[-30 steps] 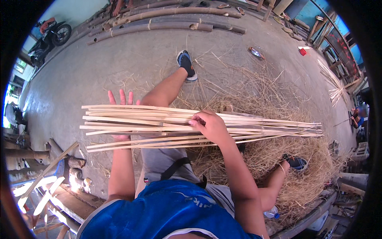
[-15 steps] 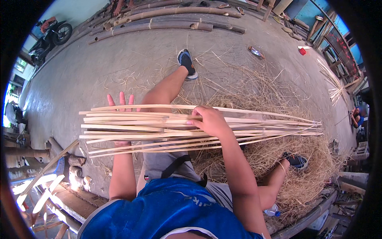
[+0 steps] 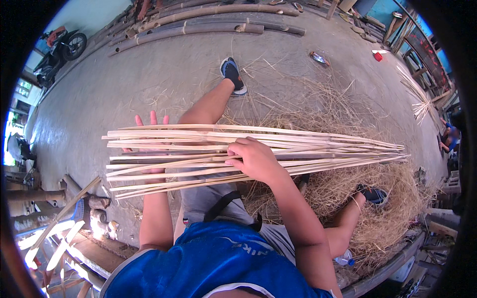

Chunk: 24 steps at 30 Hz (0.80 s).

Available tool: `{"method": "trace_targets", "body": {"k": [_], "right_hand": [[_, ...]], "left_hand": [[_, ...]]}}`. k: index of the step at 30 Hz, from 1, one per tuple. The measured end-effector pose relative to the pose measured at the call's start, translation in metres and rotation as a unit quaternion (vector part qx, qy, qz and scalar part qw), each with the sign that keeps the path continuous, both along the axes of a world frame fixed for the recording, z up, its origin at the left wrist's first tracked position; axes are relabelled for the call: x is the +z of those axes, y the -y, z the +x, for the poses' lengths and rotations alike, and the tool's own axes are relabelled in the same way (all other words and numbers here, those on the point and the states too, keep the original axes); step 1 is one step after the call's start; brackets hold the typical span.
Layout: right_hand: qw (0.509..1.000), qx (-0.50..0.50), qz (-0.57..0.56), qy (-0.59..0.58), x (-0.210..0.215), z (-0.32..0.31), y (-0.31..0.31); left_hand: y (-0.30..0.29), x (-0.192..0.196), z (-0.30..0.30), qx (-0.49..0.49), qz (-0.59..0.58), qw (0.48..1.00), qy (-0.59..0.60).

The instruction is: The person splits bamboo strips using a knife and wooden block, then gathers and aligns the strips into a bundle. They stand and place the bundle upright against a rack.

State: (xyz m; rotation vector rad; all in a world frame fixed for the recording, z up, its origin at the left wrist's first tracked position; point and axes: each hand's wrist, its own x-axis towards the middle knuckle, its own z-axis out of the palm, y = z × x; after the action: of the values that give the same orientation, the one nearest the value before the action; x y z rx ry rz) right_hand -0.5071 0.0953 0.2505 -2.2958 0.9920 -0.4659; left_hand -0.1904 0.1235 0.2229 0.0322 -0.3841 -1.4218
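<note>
A fan of long, thin, pale bamboo strips [image 3: 194, 134] lies crosswise over my lap. The strips spread apart at the left and draw together to a narrow end at the right. My left hand [image 3: 153, 119] is under the left part, open with its fingers stretched out past the far strip; its palm is mostly hidden by the strips. Over the middle, my right hand [image 3: 252, 158] has its fingers curled down onto several strips, its thumb and fingertips pinching them.
Loose shavings [image 3: 343, 193] cover the floor between and right of my legs. Bamboo poles [image 3: 213, 28] lie at the far side. A phone-like object [image 3: 318, 58] and another strip bundle [image 3: 420, 94] are on the floor. A bottle [image 3: 344, 258] is near my right leg.
My right hand has slid slightly left and nearer to me across the strips. Some strips have shifted, leaving wider gaps at the left end. My left hand stays beneath them.
</note>
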Motion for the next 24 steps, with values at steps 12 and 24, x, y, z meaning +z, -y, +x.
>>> {"method": "trace_targets", "body": {"k": [12, 24], "right_hand": [[0.994, -0.104, -0.025, 0.027, -0.006, 0.008, 0.001], [0.99, -0.115, -0.075, -0.019, -0.012, 0.015, -0.016]], "left_hand": [[-0.003, 0.006, -0.001, -0.012, -0.018, 0.999, -0.031], [0.005, -0.001, 0.008, -0.03, -0.006, 0.999, -0.028]]}}
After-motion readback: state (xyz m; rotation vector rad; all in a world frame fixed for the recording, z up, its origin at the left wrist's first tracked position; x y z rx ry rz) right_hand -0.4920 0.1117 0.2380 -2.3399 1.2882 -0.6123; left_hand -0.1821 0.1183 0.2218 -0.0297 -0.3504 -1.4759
